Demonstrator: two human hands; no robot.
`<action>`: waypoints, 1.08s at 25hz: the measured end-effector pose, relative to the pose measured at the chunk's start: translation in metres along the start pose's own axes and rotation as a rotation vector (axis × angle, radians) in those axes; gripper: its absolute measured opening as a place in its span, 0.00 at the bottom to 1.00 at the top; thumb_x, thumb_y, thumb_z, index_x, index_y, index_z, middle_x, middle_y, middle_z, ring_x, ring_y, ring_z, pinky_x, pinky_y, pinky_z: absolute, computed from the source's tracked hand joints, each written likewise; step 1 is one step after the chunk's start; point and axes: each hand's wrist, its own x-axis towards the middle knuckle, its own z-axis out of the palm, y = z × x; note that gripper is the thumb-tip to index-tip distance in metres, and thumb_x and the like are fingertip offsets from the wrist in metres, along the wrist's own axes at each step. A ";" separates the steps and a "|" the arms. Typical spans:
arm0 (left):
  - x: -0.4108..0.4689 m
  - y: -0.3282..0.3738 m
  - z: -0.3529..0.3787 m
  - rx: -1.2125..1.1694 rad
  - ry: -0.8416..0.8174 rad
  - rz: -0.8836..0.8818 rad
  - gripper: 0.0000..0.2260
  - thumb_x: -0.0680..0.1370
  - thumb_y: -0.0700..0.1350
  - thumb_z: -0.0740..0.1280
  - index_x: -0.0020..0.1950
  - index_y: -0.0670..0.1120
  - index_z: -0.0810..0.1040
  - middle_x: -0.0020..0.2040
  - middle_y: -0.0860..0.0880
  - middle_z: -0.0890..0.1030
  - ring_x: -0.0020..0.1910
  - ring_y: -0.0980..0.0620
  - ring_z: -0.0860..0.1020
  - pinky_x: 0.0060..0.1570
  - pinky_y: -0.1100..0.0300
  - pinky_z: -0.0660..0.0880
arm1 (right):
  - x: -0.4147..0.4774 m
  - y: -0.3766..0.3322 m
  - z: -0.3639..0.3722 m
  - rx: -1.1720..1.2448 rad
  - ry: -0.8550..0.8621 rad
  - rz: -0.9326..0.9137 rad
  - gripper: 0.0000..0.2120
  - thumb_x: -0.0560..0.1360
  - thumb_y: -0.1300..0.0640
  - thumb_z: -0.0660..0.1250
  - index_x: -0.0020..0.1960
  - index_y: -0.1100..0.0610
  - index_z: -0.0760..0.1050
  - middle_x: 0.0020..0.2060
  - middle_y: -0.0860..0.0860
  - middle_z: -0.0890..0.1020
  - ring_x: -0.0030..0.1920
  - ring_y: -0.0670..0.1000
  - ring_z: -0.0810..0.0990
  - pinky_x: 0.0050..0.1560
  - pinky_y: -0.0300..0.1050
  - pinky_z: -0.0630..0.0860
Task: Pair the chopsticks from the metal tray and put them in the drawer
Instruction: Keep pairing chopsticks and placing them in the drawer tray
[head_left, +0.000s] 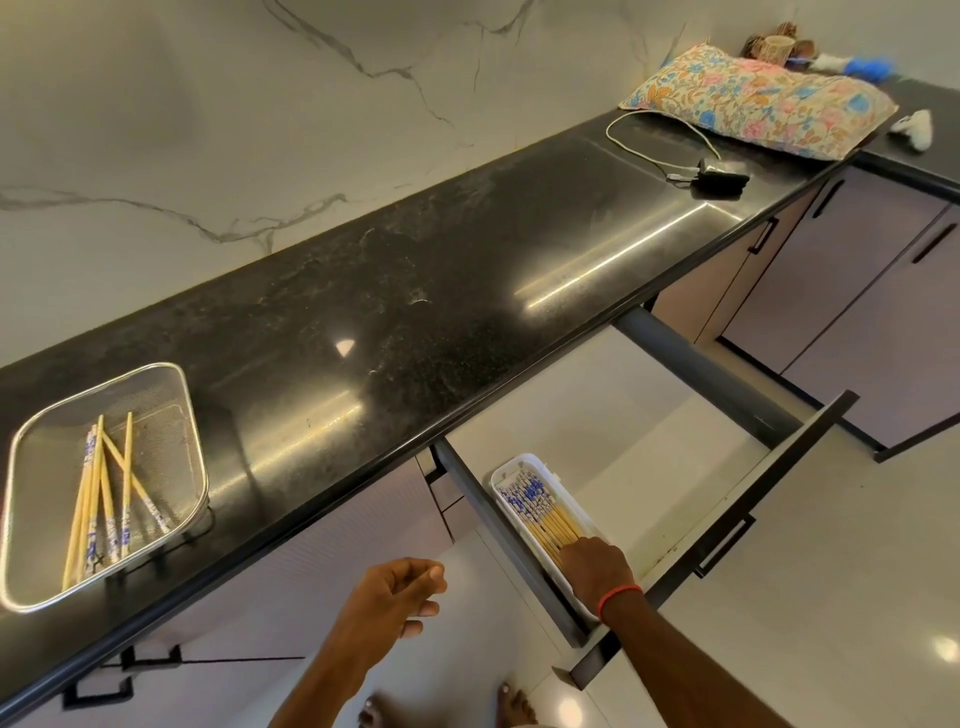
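Observation:
A metal mesh tray (52, 457) stands on the black counter at the left, with several yellow chopsticks (104, 499) with blue-patterned ends lying loose and crossed in it. Below the counter's edge the drawer (727, 519) is pulled out. Inside it a white plastic tray (524, 460) holds a row of several matching chopsticks (540, 512). My right hand (597, 569), with a red band on the wrist, reaches into the white tray and its fingertips touch the near ends of those chopsticks. My left hand (395, 597) hangs in front of the cabinet, loosely curled and holding nothing.
The black counter (415, 291) runs back to the right under a marble wall. At its far end lie a floral pillow (758, 98) and a black device with a white cable (722, 179). The open drawer juts over the pale floor, and my bare feet (514, 706) stand just below it.

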 end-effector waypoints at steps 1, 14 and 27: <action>-0.001 0.000 -0.001 -0.002 0.004 0.007 0.10 0.80 0.52 0.66 0.56 0.48 0.81 0.51 0.48 0.86 0.50 0.49 0.85 0.43 0.63 0.81 | 0.000 0.001 -0.002 0.003 -0.002 -0.014 0.11 0.80 0.61 0.59 0.58 0.58 0.77 0.54 0.56 0.83 0.54 0.58 0.82 0.55 0.51 0.79; -0.015 -0.004 -0.033 -0.036 0.089 0.069 0.09 0.81 0.52 0.66 0.54 0.49 0.82 0.51 0.49 0.86 0.49 0.51 0.85 0.44 0.62 0.79 | 0.004 -0.020 -0.054 0.353 0.052 -0.110 0.17 0.76 0.43 0.65 0.61 0.49 0.77 0.60 0.49 0.81 0.58 0.52 0.80 0.56 0.44 0.76; -0.032 0.021 -0.076 -0.100 0.242 0.225 0.11 0.81 0.49 0.66 0.56 0.43 0.81 0.55 0.44 0.84 0.53 0.46 0.84 0.53 0.53 0.80 | 0.011 -0.101 -0.163 0.471 0.370 -0.435 0.16 0.74 0.47 0.71 0.59 0.53 0.81 0.53 0.52 0.85 0.55 0.53 0.82 0.55 0.49 0.80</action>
